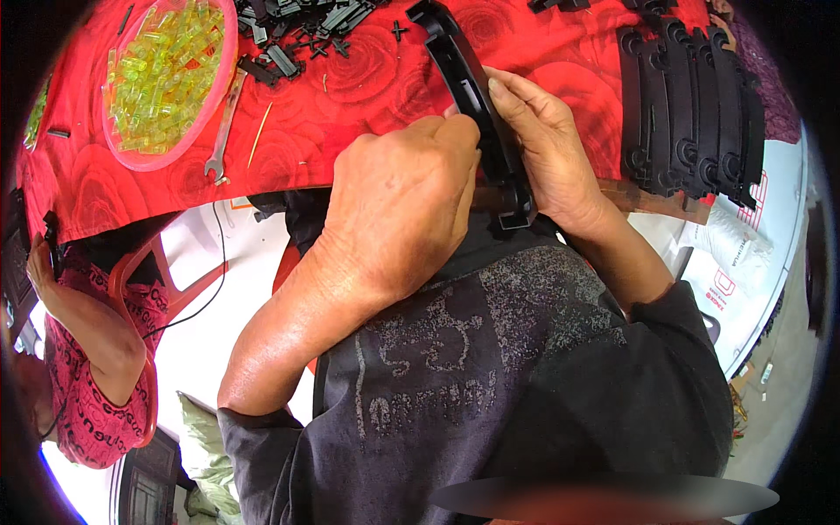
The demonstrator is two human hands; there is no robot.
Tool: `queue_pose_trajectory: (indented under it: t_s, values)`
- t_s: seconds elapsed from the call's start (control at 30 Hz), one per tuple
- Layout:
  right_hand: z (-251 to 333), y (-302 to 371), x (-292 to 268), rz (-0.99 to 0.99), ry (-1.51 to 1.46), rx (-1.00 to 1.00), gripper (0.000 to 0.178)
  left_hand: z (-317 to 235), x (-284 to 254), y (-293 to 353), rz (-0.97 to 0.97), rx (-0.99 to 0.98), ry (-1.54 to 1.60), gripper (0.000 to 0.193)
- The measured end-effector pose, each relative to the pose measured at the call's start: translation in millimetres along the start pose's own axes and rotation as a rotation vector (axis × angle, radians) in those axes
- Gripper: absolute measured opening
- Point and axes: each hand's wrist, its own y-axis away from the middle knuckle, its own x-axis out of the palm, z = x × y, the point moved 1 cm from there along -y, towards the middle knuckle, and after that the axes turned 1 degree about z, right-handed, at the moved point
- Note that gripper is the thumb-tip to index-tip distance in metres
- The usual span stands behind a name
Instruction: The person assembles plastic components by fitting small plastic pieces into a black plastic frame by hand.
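Observation:
A long, slightly curved black plastic part [477,96], hollow like a channel, stands tilted at the table's front edge in front of my body. My right hand [553,153] grips it from the right, thumb and fingers along its side. My left hand [398,197] is closed, its knuckles up and its curled fingers against the part's left side near the middle. What those fingers pinch, if anything, is hidden behind the hand.
A red rose-patterned cloth [367,96] covers the table. On it are a pink-rimmed basin [229,61] of yellow-green clear pieces, a wrench [224,131], small black pieces [282,59], and stacked long black parts [691,114] at right. Another person [96,350] sits at left.

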Motion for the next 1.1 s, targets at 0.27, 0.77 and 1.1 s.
queue_pose_trajectory:
  t_s: [0.27, 0.77, 1.1]
  values:
    - [-6.0, 2.1, -1.6, -0.001, 0.039, -0.025, 0.039, 0.8, 7.8, -4.2, 0.002, -0.014, -0.100, 0.010]
    - [-0.1, 29.9, -9.2, 0.193, 0.184, -0.106, 0.066, 9.6, -5.9, 5.8, -0.125, -0.143, 0.066, 0.009]
    - [3.7, 25.9, -17.4, 0.023, 0.920, -0.506, 0.041, 10.8, -2.9, 0.9, -0.148, -0.115, 0.082, 0.010]
